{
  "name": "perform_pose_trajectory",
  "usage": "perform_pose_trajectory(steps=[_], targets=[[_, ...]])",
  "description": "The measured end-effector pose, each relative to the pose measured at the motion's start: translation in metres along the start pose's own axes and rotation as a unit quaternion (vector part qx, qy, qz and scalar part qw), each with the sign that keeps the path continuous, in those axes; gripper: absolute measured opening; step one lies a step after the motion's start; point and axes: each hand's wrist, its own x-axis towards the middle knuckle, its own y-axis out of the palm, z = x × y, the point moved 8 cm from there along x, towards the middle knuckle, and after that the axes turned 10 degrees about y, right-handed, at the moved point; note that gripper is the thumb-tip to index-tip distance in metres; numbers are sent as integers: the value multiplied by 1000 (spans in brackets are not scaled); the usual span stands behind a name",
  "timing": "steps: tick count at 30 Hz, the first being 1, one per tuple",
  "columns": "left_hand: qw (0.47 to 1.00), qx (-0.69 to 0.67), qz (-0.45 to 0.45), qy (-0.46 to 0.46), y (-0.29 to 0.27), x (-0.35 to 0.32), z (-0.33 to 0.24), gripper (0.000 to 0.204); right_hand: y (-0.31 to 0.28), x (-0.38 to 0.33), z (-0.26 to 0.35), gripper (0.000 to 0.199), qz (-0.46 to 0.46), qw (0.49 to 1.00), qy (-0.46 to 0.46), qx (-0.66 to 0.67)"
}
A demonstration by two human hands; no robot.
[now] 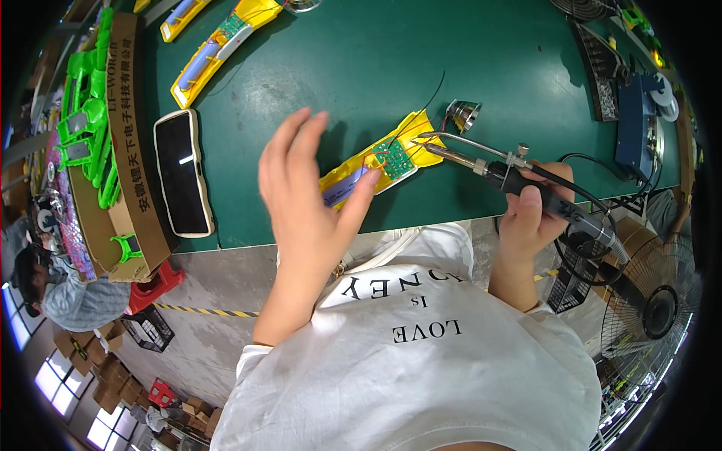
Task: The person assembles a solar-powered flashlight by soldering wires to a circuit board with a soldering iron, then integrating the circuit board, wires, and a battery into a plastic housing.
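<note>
Yellow casing point(376, 161) (green circuit board point(392, 159) exposed)

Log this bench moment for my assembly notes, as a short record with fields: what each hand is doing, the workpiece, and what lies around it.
left hand: left hand open, fingers spread, one fingertip on the yellow housing
right hand: right hand gripping the soldering iron
iron tip: over the yellow housing's right end, beside its green circuit board; contact cannot be told
workpiece: yellow housing lying on the green table, blue cell inside
nearby: shiny reflector cone just beyond it; black phone to the left; cardboard box of green plastic parts at the table's left edge
</note>
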Motion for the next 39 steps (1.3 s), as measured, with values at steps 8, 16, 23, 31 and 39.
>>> perform_pose_trajectory(steps=[8, 16, 23, 31, 39], targets=[[998, -52, 34, 31, -7, -24, -9, 20, 2, 6, 5, 22, 44, 995, 41, 84], [995, -29, 94, 9, 3, -19, -11, 27, -1, 11, 8, 17, 56, 998, 26, 17], [908, -398, -99, -83, 11, -41, 9, 52, 3, 16, 8, 19, 59, 997, 38, 36], [894, -439, -3, 84, 6, -39, 6, 42, 2, 17, 8, 21, 56, 996, 45, 49], [992, -106, -6, 74, 10, -24, -4, 17, 2, 16, 6, 18, 58, 996, 54, 50]])
